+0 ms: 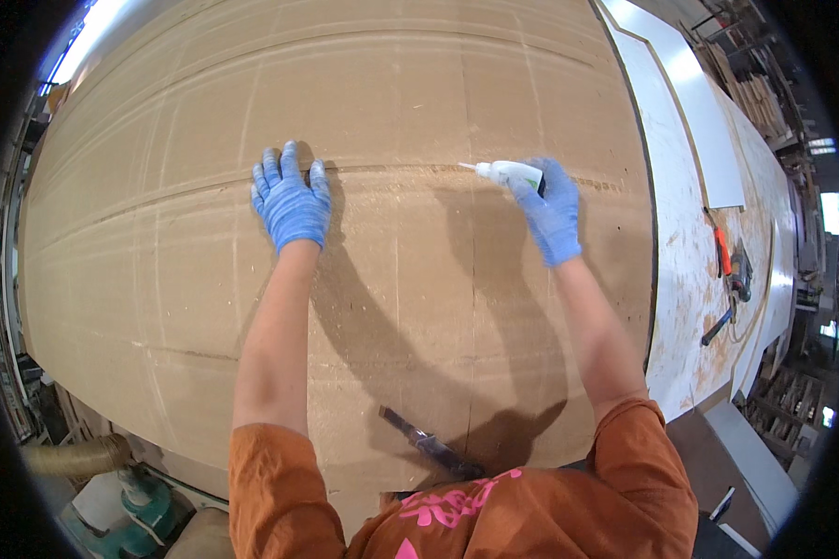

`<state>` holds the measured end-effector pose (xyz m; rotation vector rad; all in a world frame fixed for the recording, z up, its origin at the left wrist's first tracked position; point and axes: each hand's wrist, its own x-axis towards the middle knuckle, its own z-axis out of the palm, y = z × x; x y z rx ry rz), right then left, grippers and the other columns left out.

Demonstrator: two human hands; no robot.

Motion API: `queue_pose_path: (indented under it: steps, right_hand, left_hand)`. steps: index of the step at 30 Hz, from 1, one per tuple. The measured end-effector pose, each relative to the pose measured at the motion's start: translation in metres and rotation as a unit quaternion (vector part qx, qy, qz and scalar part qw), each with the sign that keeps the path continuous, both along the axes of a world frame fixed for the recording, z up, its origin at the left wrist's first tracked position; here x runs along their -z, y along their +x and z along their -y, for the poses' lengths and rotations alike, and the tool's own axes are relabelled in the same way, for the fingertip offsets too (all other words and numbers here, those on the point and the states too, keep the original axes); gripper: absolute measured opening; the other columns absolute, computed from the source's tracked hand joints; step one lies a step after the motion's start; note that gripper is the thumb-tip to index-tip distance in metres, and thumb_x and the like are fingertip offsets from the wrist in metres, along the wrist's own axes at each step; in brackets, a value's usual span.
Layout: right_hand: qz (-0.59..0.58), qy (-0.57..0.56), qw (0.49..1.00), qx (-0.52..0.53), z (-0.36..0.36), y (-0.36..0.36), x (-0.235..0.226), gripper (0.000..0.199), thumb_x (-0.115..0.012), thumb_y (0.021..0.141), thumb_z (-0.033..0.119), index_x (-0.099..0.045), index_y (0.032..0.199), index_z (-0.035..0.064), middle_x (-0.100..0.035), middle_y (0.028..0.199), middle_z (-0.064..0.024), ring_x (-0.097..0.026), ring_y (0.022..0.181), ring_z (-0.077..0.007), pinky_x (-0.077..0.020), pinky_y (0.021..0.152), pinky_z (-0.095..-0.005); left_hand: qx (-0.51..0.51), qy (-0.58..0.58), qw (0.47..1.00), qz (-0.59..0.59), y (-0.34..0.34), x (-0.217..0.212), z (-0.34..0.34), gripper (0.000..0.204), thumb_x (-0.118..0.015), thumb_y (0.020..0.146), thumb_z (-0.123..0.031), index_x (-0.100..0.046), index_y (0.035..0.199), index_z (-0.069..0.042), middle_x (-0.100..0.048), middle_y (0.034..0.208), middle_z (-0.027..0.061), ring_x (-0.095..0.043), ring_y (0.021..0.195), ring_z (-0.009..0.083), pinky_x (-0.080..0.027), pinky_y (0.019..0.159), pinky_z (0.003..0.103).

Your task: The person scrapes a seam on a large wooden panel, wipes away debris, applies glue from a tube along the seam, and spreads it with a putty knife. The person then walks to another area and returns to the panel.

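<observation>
Fingers (517,191) of the gloved right hand (552,212) are closed around a white squeeze bottle (503,171), which is held nearly level above a large brown board (382,112), its thin nozzle (468,166) pointed leftward. The tip is set right at a long groove (391,169) in the board; whether the two are touching cannot be told. The gloved left hand (294,207) is laid flat on the board, well apart from the bottle, with its fingers loosely spread, fingertips placed at the same groove, and nothing seen to be gripped. A flat-ended tool (424,440) is left aslant on the board near the person's body. To the right, a white counter (673,373) is strewn with brown smudges, and an orange-handled tool (722,252) and a dark power tool (740,273) are placed on it side by side.
</observation>
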<state>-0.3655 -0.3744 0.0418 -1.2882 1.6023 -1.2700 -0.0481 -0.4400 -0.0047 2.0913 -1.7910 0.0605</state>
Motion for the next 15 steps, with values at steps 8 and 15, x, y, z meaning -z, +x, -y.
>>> queue_pose_path:
  steps: [8,15]
  right_hand:
    - [0.518,0.169,0.838,-0.012,-0.114,0.045,-0.009,0.038,-0.065,0.087,0.021,-0.052,0.12,0.0066,-0.062,0.103,-0.008,-0.064,0.082,-0.0201,-0.0559,0.073,-0.0368]
    - [0.622,0.155,0.767,0.019,-0.169,0.083,-0.016,0.048,-0.068,0.086,0.024,-0.049,0.129,0.0137,-0.058,0.115,-0.0056,-0.064,0.089,-0.0212,-0.0563,0.08,-0.041]
  left_hand:
    - [0.029,-0.093,0.993,-0.063,0.002,-0.012,-0.008,0.048,-0.057,0.091,-0.035,-0.052,0.133,-0.012,-0.043,0.141,0.0192,-0.038,0.132,0.0375,-0.03,0.109,0.045]
    - [0.203,-0.074,0.844,-0.491,-0.045,-0.049,-0.126,0.059,-0.059,0.091,-0.034,-0.042,0.137,-0.002,-0.044,0.141,0.0177,-0.04,0.132,0.0286,-0.031,0.11,0.04]
